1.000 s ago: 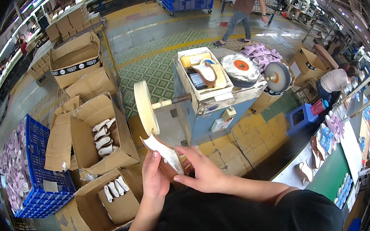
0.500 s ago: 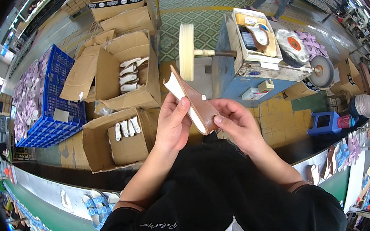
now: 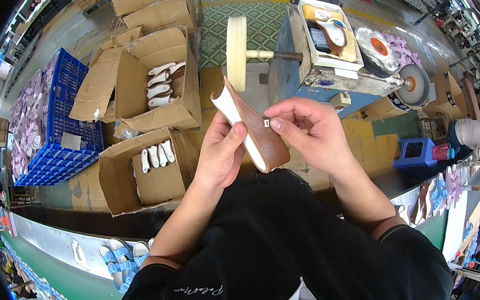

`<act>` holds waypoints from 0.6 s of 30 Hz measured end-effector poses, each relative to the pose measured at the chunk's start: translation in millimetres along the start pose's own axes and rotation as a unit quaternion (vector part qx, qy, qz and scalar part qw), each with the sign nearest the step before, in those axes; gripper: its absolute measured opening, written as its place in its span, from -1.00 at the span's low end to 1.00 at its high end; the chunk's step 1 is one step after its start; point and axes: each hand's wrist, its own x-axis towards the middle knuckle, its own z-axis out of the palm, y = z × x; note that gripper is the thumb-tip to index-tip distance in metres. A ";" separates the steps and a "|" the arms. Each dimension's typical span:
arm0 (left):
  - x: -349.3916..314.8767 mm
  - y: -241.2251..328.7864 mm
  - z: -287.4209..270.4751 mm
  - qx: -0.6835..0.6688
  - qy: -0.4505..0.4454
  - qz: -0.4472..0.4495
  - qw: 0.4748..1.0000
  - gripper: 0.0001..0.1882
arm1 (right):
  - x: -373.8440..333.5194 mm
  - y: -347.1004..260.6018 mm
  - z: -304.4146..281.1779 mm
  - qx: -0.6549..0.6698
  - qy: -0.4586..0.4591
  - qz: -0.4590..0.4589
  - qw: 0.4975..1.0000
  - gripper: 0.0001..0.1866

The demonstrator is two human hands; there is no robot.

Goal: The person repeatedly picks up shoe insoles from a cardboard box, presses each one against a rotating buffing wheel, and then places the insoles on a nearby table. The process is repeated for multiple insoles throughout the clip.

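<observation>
My left hand (image 3: 220, 153) is closed around the white-lined side of a sandal (image 3: 259, 138), thumb on top. The sandal has a wide brown upper and a pale footbed, and it is tilted with its narrow end pointing away from me. A small white tag (image 3: 267, 123) stands out at the right edge of the brown upper. Thumb and forefinger of my right hand (image 3: 314, 132) are pinched together at this tag; its other fingers are curled behind.
Ahead is a cream wheel (image 3: 237, 54) on a shaft from a blue machine (image 3: 289, 63). On the machine sit a white box (image 3: 356, 63) and a grey disc (image 3: 415, 91). At left stand cartons (image 3: 187, 111) with white sandals and a blue crate (image 3: 64, 159). Nearby is a blue stool (image 3: 414, 152).
My right hand has left the sandal's lower end and moved up to the tag. The left hand keeps its hold. The person in the background has moved left, and the view has shifted slightly.
</observation>
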 end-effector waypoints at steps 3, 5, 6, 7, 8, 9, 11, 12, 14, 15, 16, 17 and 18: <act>-0.4 1.9 -1.3 -0.004 -0.011 -0.010 1.000 -0.32 | 3.9 -6.4 0.3 -0.037 -0.013 0.008 0.999 -0.86; -0.9 2.3 -2.1 -0.005 -0.002 -0.016 1.000 -0.25 | 4.5 -9.0 1.1 -0.048 -0.019 0.009 0.999 -0.88; -1.2 2.4 -2.2 -0.008 -0.009 -0.014 1.000 -0.21 | 4.0 -10.0 1.6 -0.047 -0.021 0.009 0.999 -0.88; -1.6 2.7 -2.2 -0.011 -0.013 -0.015 1.000 -0.16 | 3.3 -10.9 2.2 -0.046 -0.023 0.009 0.999 -0.89; -1.8 2.9 -2.0 -0.017 -0.020 -0.015 1.000 -0.12 | 2.4 -11.6 2.8 -0.045 -0.026 0.008 0.999 -0.89; -1.7 3.3 -1.7 -0.021 -0.026 -0.020 0.999 -0.11 | 1.7 -12.2 3.4 -0.045 -0.028 0.008 0.999 -0.89; -1.2 4.1 -0.9 -0.039 -0.044 -0.026 0.998 -0.07 | 0.5 -12.4 4.7 -0.040 -0.028 0.008 0.999 -0.89; -0.7 4.3 -0.3 -0.042 -0.041 -0.030 0.998 -0.10 | 0.2 -12.2 5.1 -0.035 -0.026 0.007 0.999 -0.89; 0.4 4.4 0.8 -0.052 -0.041 -0.030 0.997 -0.15 | 0.5 -10.5 6.1 -0.022 -0.017 0.008 1.000 -0.89; 0.9 4.2 1.2 -0.052 -0.038 -0.028 0.998 -0.15 | 0.8 -9.5 6.2 -0.015 -0.011 0.010 1.000 -0.90; 1.3 3.9 1.4 -0.051 -0.037 -0.024 0.998 -0.15 | 1.2 -8.3 6.1 -0.009 -0.004 0.012 1.000 -0.90; 1.5 3.4 1.5 -0.048 -0.036 -0.022 0.998 -0.15 | 1.3 -7.2 6.1 -0.013 -0.002 0.008 1.000 -0.90; 1.5 3.0 1.4 -0.044 -0.036 -0.019 0.998 -0.13 | 1.3 -6.3 6.1 -0.017 -0.001 0.004 1.000 -0.90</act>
